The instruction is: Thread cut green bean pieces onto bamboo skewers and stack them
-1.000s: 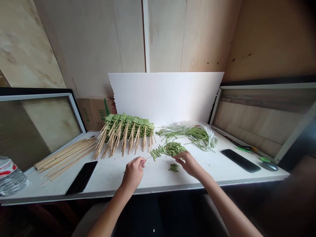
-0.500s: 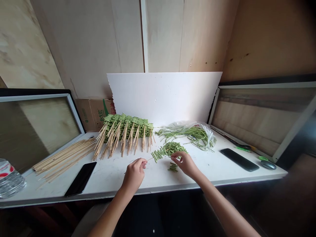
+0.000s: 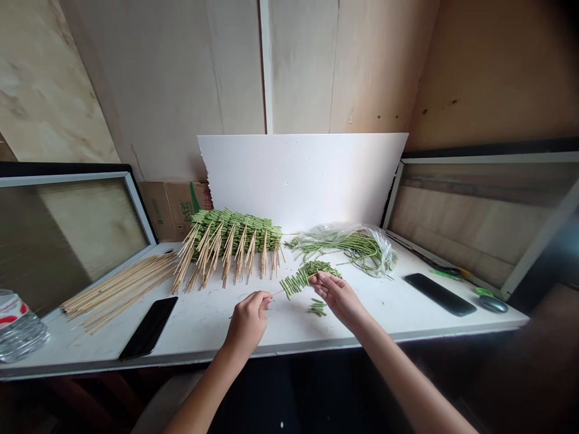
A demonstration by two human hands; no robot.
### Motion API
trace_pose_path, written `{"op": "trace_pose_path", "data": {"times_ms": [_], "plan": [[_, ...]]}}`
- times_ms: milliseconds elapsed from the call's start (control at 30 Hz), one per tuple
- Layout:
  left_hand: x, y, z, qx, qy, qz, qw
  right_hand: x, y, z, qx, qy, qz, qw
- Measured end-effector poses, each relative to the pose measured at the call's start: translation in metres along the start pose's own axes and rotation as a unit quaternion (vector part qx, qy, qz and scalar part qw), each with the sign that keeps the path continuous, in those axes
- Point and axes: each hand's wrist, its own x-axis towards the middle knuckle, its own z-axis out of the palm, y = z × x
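My left hand (image 3: 250, 318) is closed around the blunt end of a thin bamboo skewer (image 3: 277, 293). A row of short green bean pieces (image 3: 294, 284) is threaded side by side along that skewer. At the skewer's right end, the fingertips of my right hand (image 3: 337, 296) pinch a bean piece; my fingers partly hide it. Just behind them lies a pile of cut bean pieces (image 3: 323, 267) on the white table (image 3: 203, 325). Several loose pieces (image 3: 317, 307) rest on the tabletop below the skewer, left of my right wrist.
Stacked bean skewers (image 3: 235, 232) stand at the back left, sticks toward me. Bare bamboo skewers (image 3: 122, 283), a black phone (image 3: 149, 327) and a water bottle (image 3: 20, 325) are at left. Long beans in a plastic bag (image 3: 362, 247), a dark phone-like slab (image 3: 439, 294) and a mouse (image 3: 493, 304) are at right.
My right hand has risen slightly, its fingers now at the right end of the threaded beans. The skewer has shifted a little to the right; my left hand keeps its grip.
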Motion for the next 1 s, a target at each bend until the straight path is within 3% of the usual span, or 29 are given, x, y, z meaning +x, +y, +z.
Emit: {"op": "trace_pose_path", "data": {"times_ms": [533, 1000], "plan": [[0.0, 0.0034, -0.0012, 0.005, -0.007, 0.008, 1.0, -0.0051, -0.0026, 0.0027, 0.037, 0.002, -0.005, 0.999], [-0.002, 0.0016, -0.0028, 0.018, -0.01, 0.028, 0.999, -0.0033, 0.0011, -0.0042, -0.031, 0.033, -0.031, 0.999]]}}
